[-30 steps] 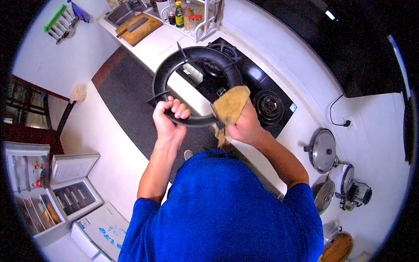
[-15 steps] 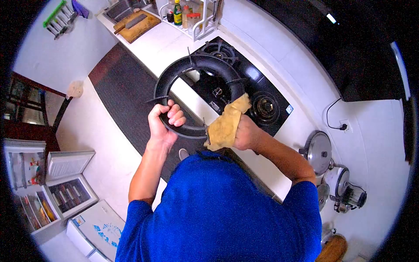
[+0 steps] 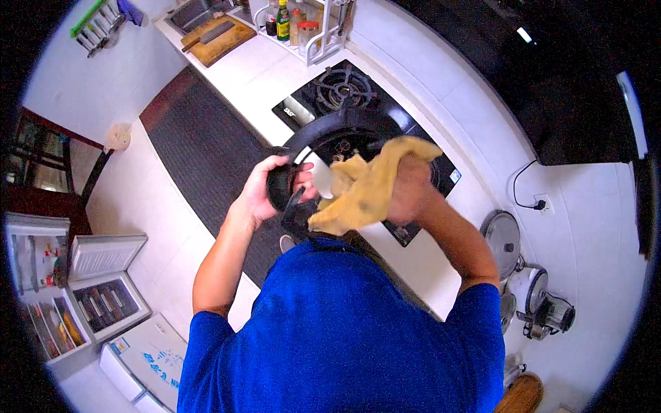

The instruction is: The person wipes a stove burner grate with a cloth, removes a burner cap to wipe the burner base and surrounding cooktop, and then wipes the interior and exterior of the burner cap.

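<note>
We are holding the black ring [image 3: 325, 128] off the counter [image 3: 420, 260], where it is partly hiding the stove [image 3: 297, 110], the fingers of our left hand [image 3: 258, 196] curling around its side. Our right hand [image 3: 411, 191] is grasping the yellow cloth [image 3: 372, 189], its fingertips hiding from view. We are apparently wiping the ring; the next move is probably calling for a steady left grip and even cloth pressure.

Black ring [image 3: 329, 126]: tipped askew
Left hand [image 3: 257, 191]: loosened from its fist
Right hand [image 3: 412, 194]: shifted forward
Yellow cloth [image 3: 372, 190]: reaching farther right
</note>
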Demonstrator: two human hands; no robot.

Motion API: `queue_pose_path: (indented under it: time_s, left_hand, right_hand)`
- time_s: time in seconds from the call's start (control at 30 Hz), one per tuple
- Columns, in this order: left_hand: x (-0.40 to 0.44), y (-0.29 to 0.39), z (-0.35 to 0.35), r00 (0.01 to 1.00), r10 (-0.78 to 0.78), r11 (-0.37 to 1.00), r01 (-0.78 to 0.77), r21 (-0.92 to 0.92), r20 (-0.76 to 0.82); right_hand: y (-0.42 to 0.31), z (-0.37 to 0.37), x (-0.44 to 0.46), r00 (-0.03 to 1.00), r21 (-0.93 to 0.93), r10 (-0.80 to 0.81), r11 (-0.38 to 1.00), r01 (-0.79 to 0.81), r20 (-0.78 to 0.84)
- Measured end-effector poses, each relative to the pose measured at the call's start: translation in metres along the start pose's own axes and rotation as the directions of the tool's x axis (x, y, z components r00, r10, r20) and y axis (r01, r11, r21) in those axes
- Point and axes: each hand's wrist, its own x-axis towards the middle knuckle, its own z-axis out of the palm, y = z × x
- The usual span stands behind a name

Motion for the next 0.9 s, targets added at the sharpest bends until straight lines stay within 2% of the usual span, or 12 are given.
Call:
queue_pose_path:
  time_s: [0.1, 0.13, 0.23, 0.27, 0.3, 0.37, 0.43, 0.6, 0.7, 0.83, 0.87, 0.9]
  left_hand:
    - [0.019, 0.003, -0.042, 0.999, 0.036, 0.935, -0.037, 0.354, 0.007]
    - [0.001, -0.001, -0.018, 0.960, 0.249, 0.825, -0.138, 0.549, -0.132]
    - [-0.006, -0.003, -0.004, 0.597, 0.801, 0.409, -0.602, 0.686, 0.046]
    - [-0.012, -0.001, -0.001, 0.594, 0.773, 0.396, -0.726, 0.562, 0.222]
    - [-0.023, 0.001, 0.015, 0.597, 0.771, 0.399, -0.724, 0.563, 0.221]
    - [-0.040, 0.006, 0.043, 0.609, 0.357, 0.049, -0.769, 0.637, 0.708]
    - [-0.049, 0.007, 0.061, 0.689, 0.165, -0.242, -0.665, 0.707, 0.705]
    - [-0.044, 0.022, 0.058, 0.722, -0.053, 0.031, -0.689, 0.724, 0.690]
    - [-0.034, 0.015, 0.049, 0.689, 0.013, 0.164, -0.716, 0.678, 0.725]
    - [-0.027, -0.005, 0.037, 0.722, 0.170, 0.265, -0.689, 0.675, 0.670]
    - [-0.027, -0.008, 0.034, 0.802, 0.162, 0.499, -0.570, 0.653, 0.576]
    - [-0.026, -0.011, 0.031, 0.868, 0.127, 0.701, -0.421, 0.576, 0.480]
  right_hand:
    - [0.031, -0.017, 0.021, 0.999, -0.013, -0.052, 0.999, 0.052, 0.010]
    - [0.035, -0.022, 0.027, 0.999, -0.020, -0.046, 0.999, 0.047, 0.009]
    - [0.040, -0.031, 0.043, 0.998, -0.093, -0.057, 0.994, 0.058, 0.016]
    - [0.040, -0.033, 0.047, 0.997, -0.102, -0.071, 0.992, 0.075, 0.036]
    - [0.039, -0.032, 0.049, 0.995, -0.106, -0.085, 0.990, 0.091, 0.058]
    - [0.038, -0.028, 0.053, 0.994, -0.077, -0.089, 0.993, 0.094, 0.063]
    - [0.038, -0.026, 0.057, 0.992, -0.050, -0.103, 0.993, 0.106, 0.066]
    - [0.043, -0.013, 0.052, 0.997, 0.046, -0.044, 0.998, 0.041, 0.065]
    - [0.047, -0.007, 0.045, 0.992, 0.156, 0.090, 0.982, -0.102, 0.085]
    - [0.049, 0.008, 0.028, 0.981, 0.081, 0.191, 0.979, -0.187, -0.047]
    - [0.046, 0.004, 0.026, 0.819, 0.231, 0.546, 0.832, -0.505, -0.176]
    - [0.045, 0.000, 0.024, 0.524, 0.408, 0.820, 0.570, -0.713, -0.231]
